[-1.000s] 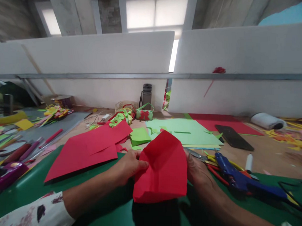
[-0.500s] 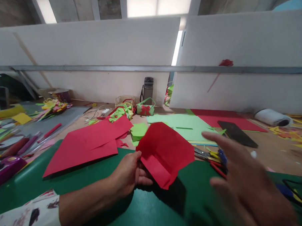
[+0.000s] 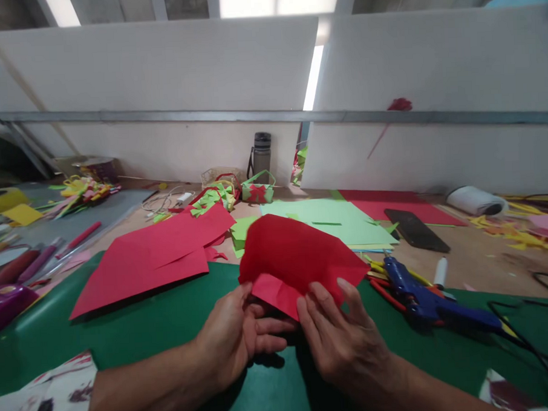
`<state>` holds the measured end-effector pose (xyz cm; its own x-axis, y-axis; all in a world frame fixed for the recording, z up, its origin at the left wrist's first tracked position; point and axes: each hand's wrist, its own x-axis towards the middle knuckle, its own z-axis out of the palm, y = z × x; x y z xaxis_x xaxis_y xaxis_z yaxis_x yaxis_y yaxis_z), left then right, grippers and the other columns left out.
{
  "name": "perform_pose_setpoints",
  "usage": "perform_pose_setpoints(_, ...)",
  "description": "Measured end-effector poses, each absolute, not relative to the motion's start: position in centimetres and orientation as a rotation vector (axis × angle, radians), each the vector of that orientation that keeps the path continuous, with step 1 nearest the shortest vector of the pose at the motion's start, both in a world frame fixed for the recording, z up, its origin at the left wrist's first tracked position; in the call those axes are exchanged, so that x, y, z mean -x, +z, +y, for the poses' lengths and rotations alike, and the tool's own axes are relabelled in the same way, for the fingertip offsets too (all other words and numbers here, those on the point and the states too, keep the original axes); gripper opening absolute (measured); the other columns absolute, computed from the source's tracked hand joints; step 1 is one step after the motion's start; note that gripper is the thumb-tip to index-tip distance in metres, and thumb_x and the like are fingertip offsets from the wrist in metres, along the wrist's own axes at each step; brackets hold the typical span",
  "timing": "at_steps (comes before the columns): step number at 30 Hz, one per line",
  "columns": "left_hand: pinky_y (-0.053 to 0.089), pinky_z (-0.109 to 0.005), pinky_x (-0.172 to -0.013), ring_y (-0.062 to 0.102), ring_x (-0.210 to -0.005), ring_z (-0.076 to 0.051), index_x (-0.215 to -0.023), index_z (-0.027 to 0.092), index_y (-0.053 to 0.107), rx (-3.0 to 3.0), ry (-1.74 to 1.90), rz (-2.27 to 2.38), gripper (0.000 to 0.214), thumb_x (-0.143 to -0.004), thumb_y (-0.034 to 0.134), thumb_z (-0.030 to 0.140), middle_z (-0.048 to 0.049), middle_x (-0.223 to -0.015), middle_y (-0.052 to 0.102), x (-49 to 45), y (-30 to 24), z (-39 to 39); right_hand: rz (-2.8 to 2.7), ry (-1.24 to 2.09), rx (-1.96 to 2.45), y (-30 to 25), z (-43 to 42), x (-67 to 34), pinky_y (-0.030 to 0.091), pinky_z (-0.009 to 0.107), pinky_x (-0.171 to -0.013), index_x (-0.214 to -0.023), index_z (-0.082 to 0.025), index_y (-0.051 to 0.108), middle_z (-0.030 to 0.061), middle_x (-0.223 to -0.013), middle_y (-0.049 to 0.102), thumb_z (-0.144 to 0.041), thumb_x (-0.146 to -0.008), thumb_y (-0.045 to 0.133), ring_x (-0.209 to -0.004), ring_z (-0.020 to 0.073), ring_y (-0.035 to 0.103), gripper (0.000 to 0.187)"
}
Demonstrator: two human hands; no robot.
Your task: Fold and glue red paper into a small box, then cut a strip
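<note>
A folded piece of red paper (image 3: 299, 259) is lifted a little above the green mat (image 3: 138, 332), in the middle of the head view. My left hand (image 3: 236, 334) grips its lower left edge, thumb on top and fingers underneath. My right hand (image 3: 343, 336) touches the paper's lower right edge, fingertips pinching a folded flap. Both hands are closed on the paper.
Large red sheets (image 3: 149, 259) lie to the left, light green sheets (image 3: 333, 221) behind. A blue glue gun (image 3: 427, 299) with its cable, scissors and pens lie to the right. Also there: a black phone (image 3: 415, 229), white roll (image 3: 476, 199), grey bottle (image 3: 261, 154), paper scraps and white partition panels.
My right hand, which had lifted off and swung out to the right, has come back onto the red paper. The paper has tipped flatter and rotated in my left hand.
</note>
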<state>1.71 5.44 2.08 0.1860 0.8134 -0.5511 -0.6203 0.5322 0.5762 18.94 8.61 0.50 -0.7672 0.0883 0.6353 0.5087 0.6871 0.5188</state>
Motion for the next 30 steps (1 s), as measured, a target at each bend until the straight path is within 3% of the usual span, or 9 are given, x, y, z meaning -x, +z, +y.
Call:
perform_pose_setpoints(4,0.047,-0.025,-0.046,0.066,-0.058,-0.021,-0.099,0.009,0.057,-0.768,0.79,1.078,0.041,-0.093,0.031,0.039,-0.014,-0.079,0.067,-1.7,2.0,3.8,-2.354,-0.94,0.496,0.1,9.0,-19.2,0.029,0.055,-0.099,-0.075,-0.004,0.072,0.0154,-0.071,0.07,0.001,-0.082,0.036,-0.084,0.0291,0.064,0.037)
perform_pose_setpoints(6,0.053,-0.031,-0.061,0.067,-0.067,-0.023,-0.09,0.011,0.063,-1.487,0.787,1.143,0.027,-0.088,0.045,0.03,-0.0142,-0.077,0.069,-1.6,2.1,2.9,-2.38,-0.909,0.502,-0.2,9.2,-19.4,0.025,0.055,-0.102,-0.072,-0.007,0.072,0.014,-0.07,0.069,0.001,-0.082,0.036,-0.084,0.0278,0.063,0.038)
perform_pose_setpoints(9,0.046,-0.045,-0.093,0.06,-0.105,-0.03,-0.112,0.009,0.061,-2.472,0.832,1.049,0.031,-0.09,0.04,0.012,-0.021,-0.11,0.066,-1.3,1.8,2.7,-2.411,-0.847,0.5,-0.6,9.1,-19.6,0.02,0.056,-0.106,-0.072,-0.008,0.071,0.0129,-0.069,0.069,0.0,-0.083,0.036,-0.086,0.0269,0.062,0.037)
perform_pose_setpoints(11,0.044,-0.05,-0.096,0.055,-0.115,-0.033,-0.122,0.003,0.054,-2.792,0.756,1.049,0.037,-0.091,0.034,0.007,-0.0255,-0.122,0.058,-1.1,1.0,3.3,-2.43,-0.825,0.51,-0.7,8.9,-19.8,0.02,0.057,-0.106,-0.076,-0.008,0.071,0.0127,-0.071,0.069,0.0,-0.082,0.038,-0.088,0.0273,0.062,0.035)
perform_pose_setpoints(19,0.055,-0.048,-0.08,0.063,-0.097,-0.036,-0.103,-0.006,0.062,-3.109,0.601,1.169,0.033,-0.086,0.034,0.002,-0.0288,-0.105,0.065,-1.2,-0.2,4.2,-2.455,-0.841,0.526,-0.7,8.5,-20.6,0.022,0.055,-0.106,-0.087,-0.007,0.071,0.0146,-0.082,0.072,-0.003,-0.084,0.035,-0.093,0.0278,0.062,0.036)
perform_pose_setpoints(25,0.057,-0.042,-0.07,0.064,-0.083,-0.03,-0.094,0.0,0.064,-3.162,0.479,1.202,0.034,-0.087,0.03,0.003,-0.0218,-0.089,0.067,-1.2,0.4,4.5,-2.462,-0.832,0.52,-0.4,8.6,-20.6,0.021,0.057,-0.106,-0.085,-0.005,0.071,0.0138,-0.078,0.072,-0.003,-0.083,0.038,-0.094,0.0298,0.062,0.033)
perform_pose_setpoints(30,0.056,-0.039,-0.066,0.059,-0.075,-0.025,-0.088,0.006,0.062,-3.1,0.391,1.197,0.031,-0.088,0.03,0.006,-0.0154,-0.077,0.063,-1.2,0.8,4.8,-2.477,-0.851,0.602,0.5,8.7,-20.5,0.023,0.06,-0.104,-0.077,-0.012,0.071,0.0117,-0.074,0.07,-0.001,-0.082,0.037,-0.097,0.031,0.06,0.036)
